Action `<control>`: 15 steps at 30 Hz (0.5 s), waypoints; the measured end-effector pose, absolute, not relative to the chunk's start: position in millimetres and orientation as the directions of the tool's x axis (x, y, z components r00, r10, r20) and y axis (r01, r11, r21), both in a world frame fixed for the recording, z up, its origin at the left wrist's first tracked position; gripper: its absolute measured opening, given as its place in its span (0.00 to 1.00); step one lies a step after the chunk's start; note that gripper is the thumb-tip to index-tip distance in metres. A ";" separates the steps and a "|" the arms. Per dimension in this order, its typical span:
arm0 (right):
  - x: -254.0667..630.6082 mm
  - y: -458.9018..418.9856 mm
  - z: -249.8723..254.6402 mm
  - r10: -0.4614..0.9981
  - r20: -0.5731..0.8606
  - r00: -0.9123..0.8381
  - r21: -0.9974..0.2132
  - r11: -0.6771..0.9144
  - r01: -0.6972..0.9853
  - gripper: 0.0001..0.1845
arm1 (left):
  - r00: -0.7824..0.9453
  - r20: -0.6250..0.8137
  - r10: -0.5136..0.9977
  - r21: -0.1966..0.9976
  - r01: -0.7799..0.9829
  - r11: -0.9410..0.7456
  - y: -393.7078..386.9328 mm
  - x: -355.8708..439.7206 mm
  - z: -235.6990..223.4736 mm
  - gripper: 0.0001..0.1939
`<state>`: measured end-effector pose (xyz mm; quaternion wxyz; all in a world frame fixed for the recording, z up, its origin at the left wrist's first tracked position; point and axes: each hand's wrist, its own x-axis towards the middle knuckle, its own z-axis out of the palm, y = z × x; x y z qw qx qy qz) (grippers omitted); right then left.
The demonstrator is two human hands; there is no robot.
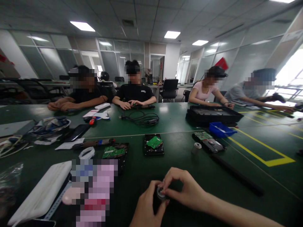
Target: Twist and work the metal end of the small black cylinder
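Near the bottom middle, my left hand [148, 203] is closed round a small round metal part [161, 193] with a pale ring-shaped top, gripped between thumb and fingers. My right hand [183, 189] pinches at that part's upper rim, thumb and forefinger together; what lies between these fingertips is too small to make out. A similar short metal cylinder [197, 147] with a bright round top stands on the table just beyond. Straight ahead of my hands lies a black hard drive [148, 150] with a green circuit board [155, 142] on it.
Left are another hard drive [121, 160], an electric screwdriver [92, 143], a roll of tape [87, 153] and a white slab [44, 189]. Right are a hard drive [214, 145], blue bin [220, 130], black tray [214, 116] and dark bar [238, 173]. Several people sit opposite.
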<state>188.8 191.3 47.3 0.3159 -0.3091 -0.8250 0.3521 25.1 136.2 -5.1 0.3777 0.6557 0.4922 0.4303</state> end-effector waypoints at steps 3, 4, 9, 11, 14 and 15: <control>186.5 190.6 51.2 0.720 0.289 -0.631 -0.749 0.581 0.320 0.04 | 0.140 0.169 0.976 0.918 0.337 -0.208 135.0 24.1 0.2 0.12; 185.6 190.4 53.7 0.727 0.275 -0.630 -0.749 0.573 0.334 0.04 | 0.146 0.171 0.974 0.916 0.341 -0.211 135.0 23.5 0.2 0.12; 184.1 189.1 59.2 0.781 0.228 -0.582 -0.767 0.512 0.387 0.12 | 0.184 0.194 0.964 0.905 0.346 -0.248 137.8 20.1 -6.5 0.16; 182.9 188.9 55.1 0.774 0.229 -0.590 -0.765 0.518 0.382 0.10 | 0.179 0.203 0.963 0.907 0.337 -0.254 139.0 20.0 -8.9 0.16; 179.8 191.1 50.9 0.757 0.250 -0.604 -0.764 0.537 0.357 0.04 | 0.166 0.211 0.963 0.912 0.321 -0.255 139.7 21.2 -11.8 0.16; 180.3 192.9 52.2 0.758 0.255 -0.601 -0.773 0.533 0.344 0.04 | 0.159 0.215 0.964 0.911 0.323 -0.257 139.7 21.6 -12.7 0.17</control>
